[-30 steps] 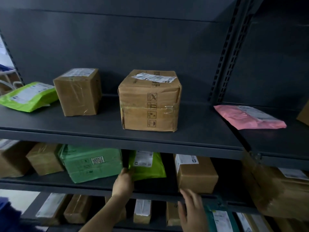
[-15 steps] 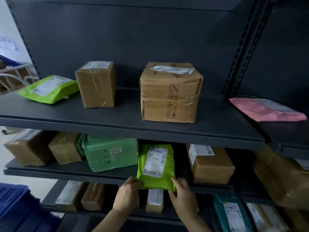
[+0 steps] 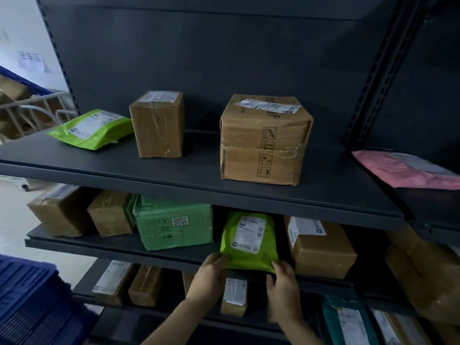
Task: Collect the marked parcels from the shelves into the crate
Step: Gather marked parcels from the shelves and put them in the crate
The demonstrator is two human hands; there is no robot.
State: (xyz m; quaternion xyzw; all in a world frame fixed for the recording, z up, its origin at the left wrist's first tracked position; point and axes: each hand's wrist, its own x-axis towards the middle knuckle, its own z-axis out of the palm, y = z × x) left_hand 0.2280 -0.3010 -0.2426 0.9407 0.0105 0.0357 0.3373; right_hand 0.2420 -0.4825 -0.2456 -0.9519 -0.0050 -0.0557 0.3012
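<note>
Both grips (image 3: 207, 277) still on lime pouch (image 3: 249, 255)

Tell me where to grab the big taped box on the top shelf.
Grip the box by its left and right faces, coming from the front. It looks too wide for a top grasp, stands upright near the shelf edge, and has free space on both sides.

Parcel: lime-green mailer (image 3: 249, 241), white label facing out, upright at front of middle shelf (image 3: 119, 247) | lower corners pinched by left hand (image 3: 207, 277) and right hand (image 3: 283, 287) | blue crate (image 3: 29, 302) at lower left
</note>
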